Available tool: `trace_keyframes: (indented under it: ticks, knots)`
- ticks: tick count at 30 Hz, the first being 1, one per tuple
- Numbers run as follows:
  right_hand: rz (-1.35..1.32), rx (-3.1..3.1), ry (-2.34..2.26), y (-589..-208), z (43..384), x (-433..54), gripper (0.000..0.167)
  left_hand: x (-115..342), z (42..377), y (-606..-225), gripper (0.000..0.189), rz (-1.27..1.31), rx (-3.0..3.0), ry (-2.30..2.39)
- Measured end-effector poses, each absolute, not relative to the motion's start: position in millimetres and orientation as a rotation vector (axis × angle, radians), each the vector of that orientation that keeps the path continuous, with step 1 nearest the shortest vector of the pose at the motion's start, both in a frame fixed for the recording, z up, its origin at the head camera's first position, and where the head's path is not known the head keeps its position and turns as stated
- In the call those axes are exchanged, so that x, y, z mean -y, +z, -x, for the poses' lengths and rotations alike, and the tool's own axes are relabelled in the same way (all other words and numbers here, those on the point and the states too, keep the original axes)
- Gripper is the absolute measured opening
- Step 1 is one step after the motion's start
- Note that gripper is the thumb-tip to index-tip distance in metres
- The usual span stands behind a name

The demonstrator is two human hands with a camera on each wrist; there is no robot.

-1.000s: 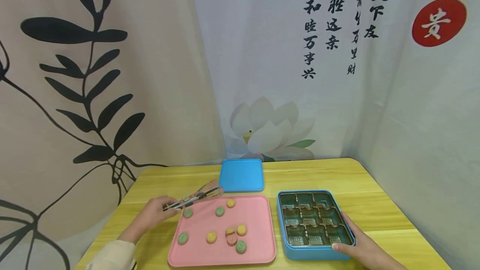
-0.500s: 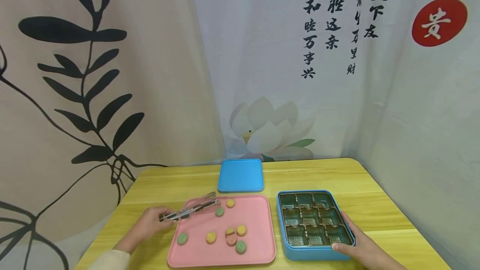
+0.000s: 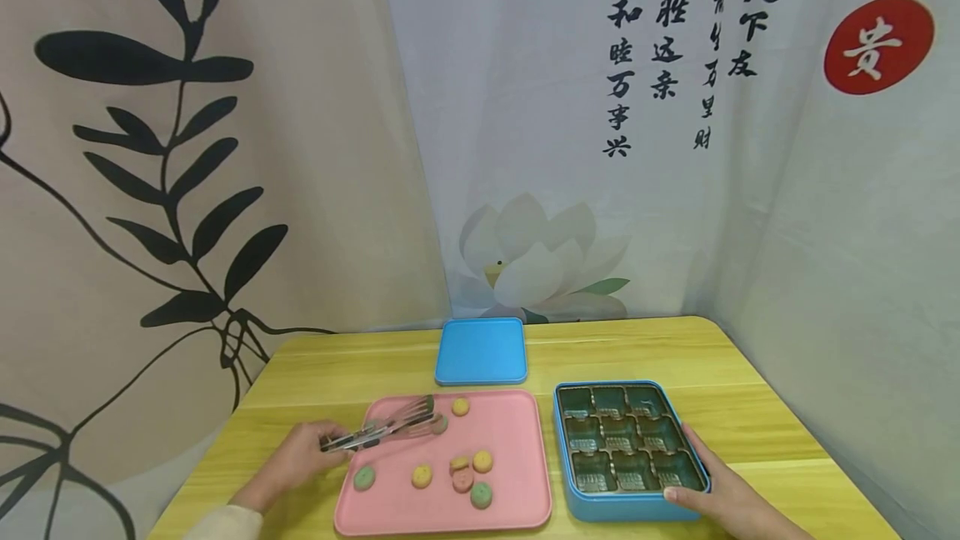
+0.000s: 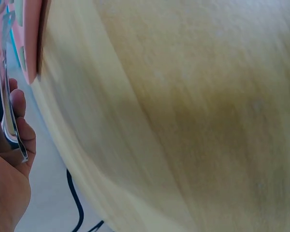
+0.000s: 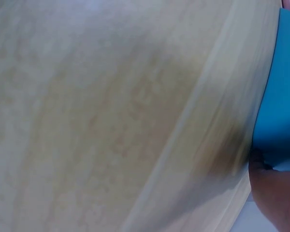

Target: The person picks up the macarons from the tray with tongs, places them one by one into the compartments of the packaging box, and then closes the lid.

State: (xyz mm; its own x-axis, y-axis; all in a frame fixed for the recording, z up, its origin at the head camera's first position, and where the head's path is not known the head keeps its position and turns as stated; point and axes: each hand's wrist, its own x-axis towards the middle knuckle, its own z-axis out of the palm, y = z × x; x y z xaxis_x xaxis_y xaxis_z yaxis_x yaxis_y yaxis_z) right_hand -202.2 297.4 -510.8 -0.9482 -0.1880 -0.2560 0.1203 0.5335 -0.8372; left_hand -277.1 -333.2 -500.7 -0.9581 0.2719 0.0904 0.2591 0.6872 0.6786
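Note:
My left hand (image 3: 306, 452) grips a pair of clear-ended metal tongs (image 3: 378, 432), which reach over the left rear of a pink tray (image 3: 517, 440). Their tips overlap a green macaron (image 3: 440, 423) in the head view, and another green one is partly hidden behind them. Also on the tray lie yellow macarons (image 3: 422, 476), a pink one (image 3: 462, 481) and two more green ones (image 3: 482, 495). To the right stands a blue box (image 3: 637, 508) with a clear, compartmented insert (image 3: 620, 433), no macarons in it. My right hand (image 3: 720, 482) holds its front right corner, thumb at the front rim.
A flat blue lid (image 3: 482, 351) lies behind the tray, toward the back edge of the yellow wood-grain table (image 3: 600, 347). Printed curtains (image 3: 525, 148) hang behind and to the right. A black cable (image 4: 75, 200) hangs past the table edge in the left wrist view.
My left hand has drawn back a little toward me, and the tongs have come down from above the tray's rear edge to the rear green macarons. The right hand and box stay put.

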Motion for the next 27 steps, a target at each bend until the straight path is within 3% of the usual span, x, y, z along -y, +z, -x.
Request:
trace_keyframes:
  ticks: [27]
  knots:
    - [0.053, -2.458, -1.383, -512.7, 202.6, -298.6, 0.101, 326.2, 275.6, -505.6, 0.015, -0.453, -2.888, 1.149]
